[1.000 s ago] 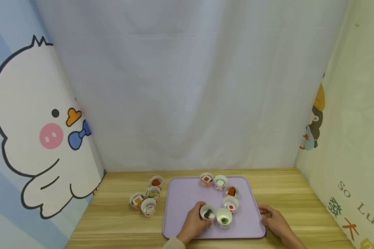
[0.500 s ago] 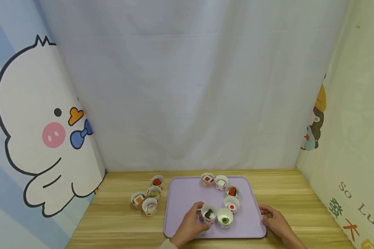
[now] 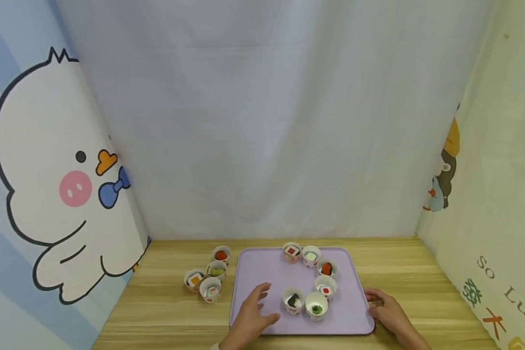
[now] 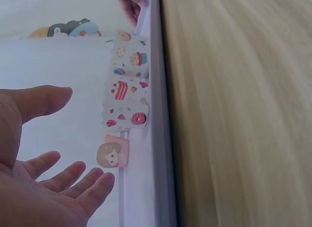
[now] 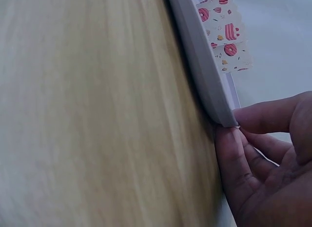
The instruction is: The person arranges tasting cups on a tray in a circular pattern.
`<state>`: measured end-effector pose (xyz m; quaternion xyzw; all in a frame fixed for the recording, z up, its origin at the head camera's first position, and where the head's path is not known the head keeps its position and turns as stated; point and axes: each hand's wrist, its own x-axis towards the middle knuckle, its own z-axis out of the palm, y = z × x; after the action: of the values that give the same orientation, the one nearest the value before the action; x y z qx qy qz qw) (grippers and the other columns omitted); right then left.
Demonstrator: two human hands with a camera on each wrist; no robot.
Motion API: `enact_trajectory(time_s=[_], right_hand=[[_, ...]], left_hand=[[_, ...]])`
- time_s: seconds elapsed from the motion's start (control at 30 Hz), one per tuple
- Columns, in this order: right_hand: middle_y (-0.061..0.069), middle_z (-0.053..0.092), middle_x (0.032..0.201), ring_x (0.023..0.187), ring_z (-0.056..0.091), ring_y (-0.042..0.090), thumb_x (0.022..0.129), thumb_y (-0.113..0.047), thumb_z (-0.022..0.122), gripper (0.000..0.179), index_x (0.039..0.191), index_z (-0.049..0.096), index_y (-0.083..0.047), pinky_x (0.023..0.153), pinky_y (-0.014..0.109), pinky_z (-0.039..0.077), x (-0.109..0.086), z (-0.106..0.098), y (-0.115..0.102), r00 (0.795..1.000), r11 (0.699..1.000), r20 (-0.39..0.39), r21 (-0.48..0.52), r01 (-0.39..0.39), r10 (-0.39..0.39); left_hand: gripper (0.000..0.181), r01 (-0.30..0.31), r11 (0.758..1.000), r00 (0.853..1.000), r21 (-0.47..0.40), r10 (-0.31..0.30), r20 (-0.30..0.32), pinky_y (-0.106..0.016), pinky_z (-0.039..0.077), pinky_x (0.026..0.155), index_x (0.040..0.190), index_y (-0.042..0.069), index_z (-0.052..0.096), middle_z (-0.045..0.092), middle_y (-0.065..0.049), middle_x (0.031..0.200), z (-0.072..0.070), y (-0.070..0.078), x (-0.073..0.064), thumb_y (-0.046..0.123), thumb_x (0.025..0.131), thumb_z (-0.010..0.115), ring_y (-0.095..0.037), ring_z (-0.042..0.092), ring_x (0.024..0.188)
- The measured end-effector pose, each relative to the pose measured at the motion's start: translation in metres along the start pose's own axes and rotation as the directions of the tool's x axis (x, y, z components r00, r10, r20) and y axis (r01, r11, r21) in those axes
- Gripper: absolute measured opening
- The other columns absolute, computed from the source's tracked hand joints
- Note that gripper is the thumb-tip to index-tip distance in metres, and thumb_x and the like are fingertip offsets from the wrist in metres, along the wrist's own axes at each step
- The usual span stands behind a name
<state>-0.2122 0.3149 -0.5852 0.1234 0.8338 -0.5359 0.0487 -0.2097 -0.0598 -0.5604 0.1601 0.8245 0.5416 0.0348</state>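
Observation:
My left hand [image 3: 248,318] hovers over the front left of the lilac tray [image 3: 255,267], thumb and fingers spread, holding nothing. Just to its right stands a small paper cup [image 3: 293,311] with a black-and-white piece inside. Beside that is a cup [image 3: 316,317] holding something green. Cake and donut prints cover the cups [image 4: 127,102] in the left wrist view. At the tray's right edge, my right hand [image 3: 388,311] pinches the rim [image 5: 226,112] between thumb and fingers, near the front corner. Several more filled cups [image 3: 325,297] curve up the tray's right side to its back edge.
Left of the tray, several similar cups [image 3: 210,298] stand grouped on the wooden table [image 3: 157,311], with red, yellow, orange and pinkish contents. A pale curtain [image 3: 262,146] hangs behind the table. Printed cloths [image 3: 494,194] flank both sides.
My left hand has let go of the cup with the black-and-white piece and drawn back to the left, fingers spreading. That cup stays on the tray. My right hand keeps its hold.

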Motion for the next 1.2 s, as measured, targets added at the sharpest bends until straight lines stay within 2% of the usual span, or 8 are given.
enact_trajectory(time_s=[0.23,0.63,0.87,0.97,1.1,1.2], right_hand=[[0.016,0.060,0.114,0.085,0.056,0.016,0.075,0.008,0.059,0.058,0.133,0.053,0.006,0.062,0.029,0.052,0.000,0.000,0.002,1.000,1.000,0.006,0.003,-0.006,0.006],[0.018,0.061,0.116,0.087,0.056,0.017,0.077,0.007,0.058,0.057,0.133,0.052,0.008,0.064,0.030,0.053,-0.002,0.000,-0.002,1.000,1.000,0.013,0.005,-0.009,0.009],[0.020,0.059,0.118,0.088,0.057,0.016,0.076,0.008,0.057,0.059,0.134,0.050,0.008,0.066,0.031,0.055,0.001,0.000,0.001,1.000,1.000,0.015,0.022,0.000,-0.001],[0.021,0.059,0.118,0.089,0.057,0.017,0.076,0.008,0.058,0.059,0.135,0.049,0.009,0.066,0.031,0.055,0.001,-0.001,0.001,1.000,1.000,0.019,0.025,0.002,-0.003],[0.021,0.059,0.118,0.090,0.057,0.017,0.077,0.009,0.058,0.059,0.135,0.049,0.009,0.066,0.030,0.055,0.002,-0.001,0.002,1.000,1.000,0.021,0.025,0.001,-0.002],[0.021,0.059,0.119,0.090,0.057,0.017,0.078,0.009,0.058,0.058,0.135,0.049,0.008,0.067,0.030,0.055,0.003,-0.001,0.004,1.000,1.000,0.021,0.021,0.000,-0.001]], left_hand=[[0.069,0.033,0.999,0.999,-0.024,-0.033,-0.038,-0.054,0.046,0.102,0.140,0.004,0.045,0.045,-0.026,0.146,-0.018,0.001,-0.006,0.012,0.080,0.078,-0.046,0.045,0.132],[0.072,0.050,0.997,0.988,-0.061,-0.058,-0.146,-0.047,0.046,0.105,0.141,0.006,0.044,0.046,-0.024,0.146,-0.045,0.006,-0.013,0.015,0.079,0.080,-0.043,0.045,0.134],[0.070,0.074,0.995,0.972,-0.065,-0.086,-0.220,-0.048,0.045,0.106,0.142,0.005,0.044,0.047,-0.022,0.145,-0.074,0.013,-0.013,0.011,0.080,0.078,-0.041,0.046,0.135],[0.069,0.098,0.994,0.963,-0.056,-0.109,-0.247,-0.049,0.043,0.108,0.142,0.008,0.043,0.046,-0.020,0.146,-0.087,0.015,-0.015,0.012,0.082,0.077,-0.040,0.044,0.136],[0.069,0.106,0.993,0.957,-0.053,-0.116,-0.266,-0.048,0.042,0.109,0.143,0.011,0.042,0.045,-0.022,0.147,-0.099,0.013,-0.018,0.012,0.083,0.076,-0.040,0.043,0.137],[0.071,0.103,0.993,0.951,-0.065,-0.117,-0.286,-0.048,0.041,0.110,0.144,0.008,0.040,0.043,-0.023,0.148,-0.106,0.009,-0.020,0.010,0.083,0.077,-0.039,0.041,0.139]])
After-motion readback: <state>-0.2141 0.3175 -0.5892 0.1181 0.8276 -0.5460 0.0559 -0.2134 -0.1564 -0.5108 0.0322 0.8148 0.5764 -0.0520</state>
